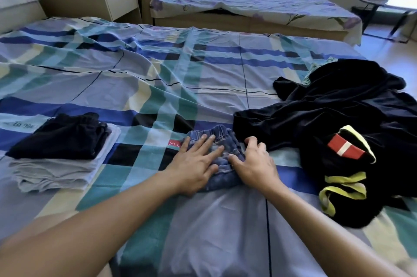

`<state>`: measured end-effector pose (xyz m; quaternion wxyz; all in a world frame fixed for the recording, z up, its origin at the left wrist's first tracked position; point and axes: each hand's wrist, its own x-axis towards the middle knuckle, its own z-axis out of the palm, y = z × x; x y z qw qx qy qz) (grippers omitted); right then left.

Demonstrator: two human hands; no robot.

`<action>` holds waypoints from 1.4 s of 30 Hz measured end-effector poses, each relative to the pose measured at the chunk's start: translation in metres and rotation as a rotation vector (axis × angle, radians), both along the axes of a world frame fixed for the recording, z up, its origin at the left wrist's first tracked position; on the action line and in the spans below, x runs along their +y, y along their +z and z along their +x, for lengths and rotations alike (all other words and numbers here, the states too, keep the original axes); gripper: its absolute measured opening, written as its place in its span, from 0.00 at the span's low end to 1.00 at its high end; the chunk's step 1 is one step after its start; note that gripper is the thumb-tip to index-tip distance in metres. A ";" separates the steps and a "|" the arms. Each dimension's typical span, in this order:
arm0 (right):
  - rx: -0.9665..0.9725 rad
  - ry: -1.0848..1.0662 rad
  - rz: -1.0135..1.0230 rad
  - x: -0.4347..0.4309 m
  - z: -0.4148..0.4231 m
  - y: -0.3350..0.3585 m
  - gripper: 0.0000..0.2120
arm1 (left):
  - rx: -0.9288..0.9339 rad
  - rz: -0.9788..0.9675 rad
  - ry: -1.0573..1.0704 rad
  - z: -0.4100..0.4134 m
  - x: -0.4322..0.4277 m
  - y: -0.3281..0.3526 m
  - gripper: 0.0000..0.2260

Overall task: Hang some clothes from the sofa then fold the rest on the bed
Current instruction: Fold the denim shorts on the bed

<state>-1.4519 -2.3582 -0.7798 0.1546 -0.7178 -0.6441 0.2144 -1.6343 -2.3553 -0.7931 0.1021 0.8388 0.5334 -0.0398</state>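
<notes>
Lower centre: left hand (194, 165) lay flat, fingers straight, on a folded denim garment (222, 176) on the bed (158, 69); right hand (257, 162) gripped its edge.

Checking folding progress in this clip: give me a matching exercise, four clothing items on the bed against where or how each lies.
Items:
1 denim garment
2 folded dark garment
3 black garment with yellow trim
4 folded pale grey cloth

States:
A loose unfolded heap on the right
B under the left hand and right hand
C top of the stack on the left
D bottom of the stack on the left

Pairs: 1-B, 2-C, 3-A, 4-D
</notes>
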 end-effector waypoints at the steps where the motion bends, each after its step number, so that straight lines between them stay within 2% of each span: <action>1: 0.087 -0.009 -0.034 0.002 0.002 0.001 0.32 | -0.009 -0.044 0.000 -0.003 0.003 -0.002 0.26; 4: 0.311 -0.045 -0.087 0.011 0.006 0.004 0.40 | -0.157 -0.019 0.100 -0.003 0.002 0.004 0.30; 7: 0.574 -0.113 -0.188 0.021 0.005 0.002 0.38 | -0.346 0.036 0.523 -0.001 -0.014 0.014 0.45; 9: 0.787 -0.107 -0.258 0.023 -0.004 0.000 0.34 | -0.502 -0.106 0.731 -0.007 -0.023 0.022 0.52; 10: 0.875 -0.096 -0.250 0.020 -0.008 0.003 0.32 | -0.612 -0.199 0.796 -0.013 -0.024 0.026 0.52; 12: 1.024 -0.070 -0.194 0.014 -0.018 0.018 0.26 | -0.903 -0.408 0.912 -0.030 -0.019 0.033 0.43; 14: 1.177 -0.011 -0.156 0.007 -0.029 0.037 0.25 | -1.166 -0.692 0.958 -0.054 -0.018 0.046 0.32; 16: 1.312 0.060 -0.142 -0.002 -0.035 0.057 0.28 | -1.259 -0.926 0.906 -0.069 -0.021 0.064 0.25; 19: 1.400 0.163 -0.154 -0.012 -0.054 0.072 0.32 | -1.268 -1.040 0.824 -0.099 -0.024 0.082 0.24; 22: 1.440 0.254 -0.158 -0.014 -0.086 0.079 0.35 | -1.370 -0.996 0.796 -0.136 -0.030 0.100 0.22; 24: 1.476 0.292 -0.159 -0.012 -0.112 0.082 0.37 | -1.476 -0.866 0.796 -0.161 -0.035 0.111 0.18; 25: 1.480 0.305 -0.166 -0.011 -0.127 0.084 0.39 | -1.524 -0.743 0.800 -0.173 -0.035 0.117 0.13; 27: 1.441 0.356 -0.155 -0.006 -0.158 0.087 0.42 | -1.577 -0.343 0.843 -0.201 -0.036 0.132 0.06; 28: 1.415 0.380 -0.143 -0.003 -0.176 0.089 0.42 | -1.582 -0.132 0.876 -0.216 -0.037 0.140 0.11; 30: 1.307 0.379 -0.105 0.003 -0.214 0.097 0.42 | -1.547 0.098 0.862 -0.250 -0.036 0.153 0.19; 33: 1.145 0.352 -0.057 0.015 -0.262 0.096 0.47 | -1.370 0.185 0.810 -0.294 -0.030 0.157 0.18; 36: 0.953 0.323 -0.123 0.022 -0.294 0.078 0.49 | -1.191 0.195 0.829 -0.324 -0.024 0.132 0.18; 37: 0.833 0.317 -0.141 0.022 -0.299 0.067 0.48 | -1.092 0.176 0.851 -0.329 -0.022 0.117 0.17; 39: 0.540 0.316 -0.118 0.022 -0.304 0.046 0.44 | -0.767 0.163 0.886 -0.332 -0.022 0.084 0.15; 40: 0.413 0.314 -0.084 0.022 -0.303 0.041 0.44 | -0.615 0.221 0.870 -0.332 -0.023 0.072 0.15; 42: 0.211 0.330 0.082 0.021 -0.302 0.039 0.44 | -0.459 0.452 0.695 -0.326 -0.027 0.065 0.15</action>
